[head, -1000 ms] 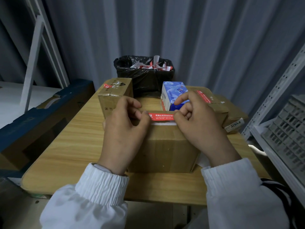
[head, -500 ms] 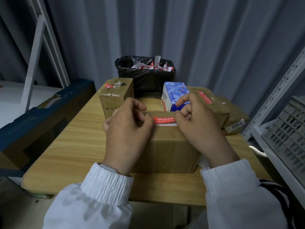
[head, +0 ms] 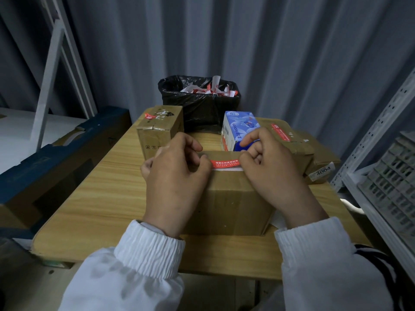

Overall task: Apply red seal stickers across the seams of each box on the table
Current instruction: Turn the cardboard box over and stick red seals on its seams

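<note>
Red seal sticker (head: 225, 163) now sits slightly lower, at the near top edge of the box (head: 231, 203), mid-tabletop (head: 107, 187). Left hand (head: 177, 176) and right hand (head: 269, 171) still pinch its ends. It is possibly touching the cardboard; the seam is not yet sealed.

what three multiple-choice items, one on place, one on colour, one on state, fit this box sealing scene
1. The blue-and-white tissue pack stands:
A) just behind the large brown cardboard box
B) on the floor
C) inside a drawer

2. The plastic bag lining the waste bin is:
A) white
B) black
C) green

3. The left hand and right hand:
A) lie flat on the table
B) pinch the red paper seal sticker at its ends
C) hold scissors

1 A, the pack rises right beyond the box. 2 B, the bag is black. 3 B, fingers curl at both sticker ends.
</note>
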